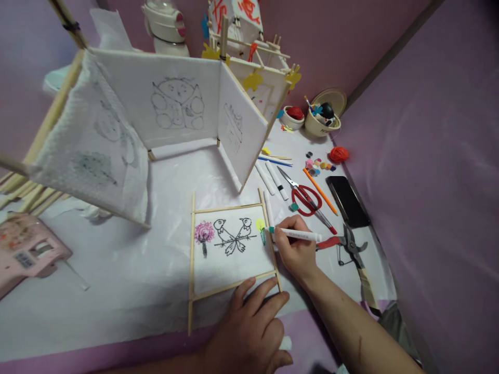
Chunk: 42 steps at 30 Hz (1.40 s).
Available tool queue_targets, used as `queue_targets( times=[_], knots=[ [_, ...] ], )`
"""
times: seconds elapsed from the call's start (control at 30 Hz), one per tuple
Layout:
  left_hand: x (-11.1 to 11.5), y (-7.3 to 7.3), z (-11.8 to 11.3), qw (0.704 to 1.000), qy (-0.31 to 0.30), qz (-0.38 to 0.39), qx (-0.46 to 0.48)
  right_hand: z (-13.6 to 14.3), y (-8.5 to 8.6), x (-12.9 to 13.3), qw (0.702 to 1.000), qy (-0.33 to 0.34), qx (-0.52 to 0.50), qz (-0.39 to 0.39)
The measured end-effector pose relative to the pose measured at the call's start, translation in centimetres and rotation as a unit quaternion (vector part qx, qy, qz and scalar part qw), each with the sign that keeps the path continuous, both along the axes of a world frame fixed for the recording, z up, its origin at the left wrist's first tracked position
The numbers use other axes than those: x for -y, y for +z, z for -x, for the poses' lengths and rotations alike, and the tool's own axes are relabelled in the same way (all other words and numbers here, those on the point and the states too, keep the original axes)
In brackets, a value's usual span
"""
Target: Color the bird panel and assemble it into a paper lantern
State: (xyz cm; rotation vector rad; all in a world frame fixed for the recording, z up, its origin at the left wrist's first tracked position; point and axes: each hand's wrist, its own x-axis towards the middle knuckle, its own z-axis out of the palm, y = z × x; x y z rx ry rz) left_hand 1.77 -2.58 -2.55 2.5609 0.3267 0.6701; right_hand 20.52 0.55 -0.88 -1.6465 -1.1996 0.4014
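A white panel framed by thin wooden sticks lies flat on the table. It bears two birds in black line, a pink tree on the left and a yellow flower with a green stem on the right. My right hand grips a white marker, its green tip at the flower's stem. Near the lower right corner, my left hand rests with fingers spread on the frame's bottom stick. A marker cap, seemingly green, lies by the red-handled scissors.
A folding screen of drawn panels stands behind. Right of my right hand lie pruning shears, a phone and an orange pencil. A pink glue gun lies left. Bowls and red yarn are at the back.
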Motion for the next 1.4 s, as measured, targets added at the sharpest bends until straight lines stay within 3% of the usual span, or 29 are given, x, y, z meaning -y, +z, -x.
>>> queue_targets(
  times=[1.4],
  knots=[
    [0.17,0.33,0.22,1.000,-0.003,0.013,-0.022,0.06,0.03,0.11,1.000,0.012,-0.001,0.014]
  ],
)
